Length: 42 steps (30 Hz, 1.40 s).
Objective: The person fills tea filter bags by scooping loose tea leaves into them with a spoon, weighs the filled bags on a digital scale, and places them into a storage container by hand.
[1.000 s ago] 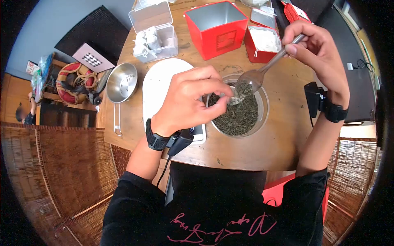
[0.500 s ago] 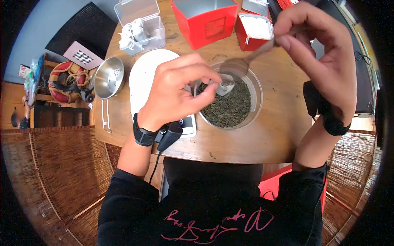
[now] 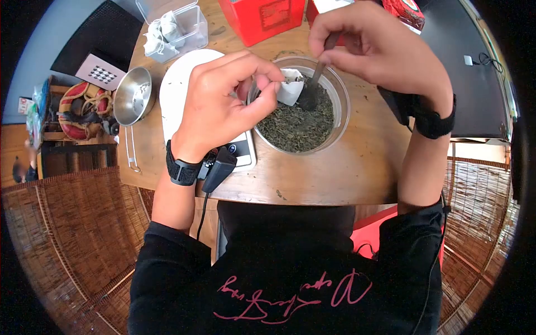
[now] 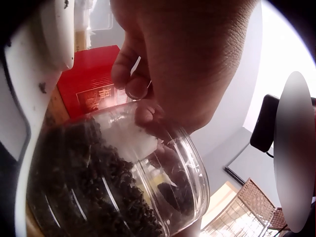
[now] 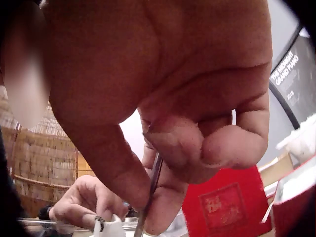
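My left hand pinches a small white tea bag between thumb and fingertips, over the left side of a clear round jar. Dark dried tea leaves fill much of the jar. The right hand grips the handle of a metal spoon, whose bowl is down among the leaves just right of the bag. In the right wrist view, thumb and fingers close around the thin spoon handle, and the tea bag has dark bits at its mouth.
Left of the jar are a white board, a scale partly under my left wrist, and a metal pan with a wire handle. Behind stand a clear box of white pouches and a red tin. Loose leaves dot the wooden table.
The spoon has moved from above the tea bag down into the leaves, its handle now steeper. My right hand has come left and inward. The left hand keeps its pinch on the bag.
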Motion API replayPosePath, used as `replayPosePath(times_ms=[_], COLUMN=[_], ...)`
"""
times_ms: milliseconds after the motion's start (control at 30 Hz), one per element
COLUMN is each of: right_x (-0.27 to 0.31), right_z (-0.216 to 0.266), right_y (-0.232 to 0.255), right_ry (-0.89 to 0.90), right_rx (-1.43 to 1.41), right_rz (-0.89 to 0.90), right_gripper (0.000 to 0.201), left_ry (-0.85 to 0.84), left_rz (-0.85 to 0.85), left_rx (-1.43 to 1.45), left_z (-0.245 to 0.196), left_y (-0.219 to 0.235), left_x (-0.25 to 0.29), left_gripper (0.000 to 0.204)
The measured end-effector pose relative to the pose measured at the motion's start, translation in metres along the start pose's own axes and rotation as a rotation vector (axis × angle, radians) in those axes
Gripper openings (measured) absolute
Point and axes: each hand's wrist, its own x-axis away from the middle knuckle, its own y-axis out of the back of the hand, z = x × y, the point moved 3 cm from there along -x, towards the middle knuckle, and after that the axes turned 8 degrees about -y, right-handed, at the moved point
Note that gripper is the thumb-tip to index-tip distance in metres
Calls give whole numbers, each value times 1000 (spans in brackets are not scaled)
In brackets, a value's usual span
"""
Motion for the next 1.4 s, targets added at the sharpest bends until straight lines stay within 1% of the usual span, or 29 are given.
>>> replayPosePath(times_ms=[33,67,100,133,167,233,267,333,467,533,567,633,667,700,767,800,833,900,933,1067,1133,1167,1233,1267,1333,1400], right_x=[-5,-12,-18,-16,-17,-18,-18,-17,-22,-22,-19,-13,-11,-10,-5,-1,1,5,5,5,4,4,8,10,16,20], right_z=[-10,-29,-33,-34,-34,-37,-41,-48,-61,-68,-67,-61,-60,-63,-70,-73,-74,-76,-77,-74,-61,-55,-42,-35,-22,-10], right_y=[-7,-21,-27,-22,-20,-21,-23,-23,-13,-14,-14,-6,3,5,7,11,13,22,24,30,28,24,18,17,23,24], right_ry=[3,15,27,-20,-17,-67,-67,-23,21,-62,-65,-116,-158,-156,-63,-95,-96,-72,-57,-55,5,8,17,18,-56,-76], right_rx=[1,-175,-350,-273,-269,-330,-330,-489,-415,-491,-494,-699,-635,-634,-722,-700,-702,-636,-624,-626,-628,-627,-429,-429,-277,-251], right_rz=[-1,54,111,133,129,138,140,104,116,132,133,125,175,173,78,37,37,-94,-122,-151,-200,-201,-410,-410,-415,-423], right_gripper=[10,10,11,12,12,10,10,7,8,11,11,10,11,11,13,14,14,15,15,14,13,13,11,11,8,7], left_ry=[10,17,14,17,19,13,24,41,44,50,49,46,14,-17,-29,-40,-39,-84,-86,-101,-112,-99,-85,-90,-94,-105], left_rz=[-2,-4,-5,-4,-3,-8,5,24,29,41,38,33,32,32,37,41,44,63,63,59,53,39,26,24,22,48], left_rx=[1,1,-3,5,13,21,24,33,42,43,56,68,84,100,103,107,108,79,76,99,95,94,92,90,86,72], left_z=[0,0,-1,-1,-1,1,0,-1,-2,-2,-2,0,1,1,0,-1,-1,-3,-2,-3,-3,-3,-2,-2,-3,-1], left_y=[0,0,0,0,1,1,1,1,6,6,6,6,5,5,4,3,3,4,4,2,1,1,2,2,4,5], left_x=[1,0,0,0,0,0,-1,1,-2,0,-1,-1,0,0,0,1,1,-1,-1,0,-1,-1,-1,-1,-1,-1], left_gripper=[10,10,10,10,10,11,10,10,10,11,11,11,12,13,13,13,13,14,14,14,15,14,14,14,14,13])
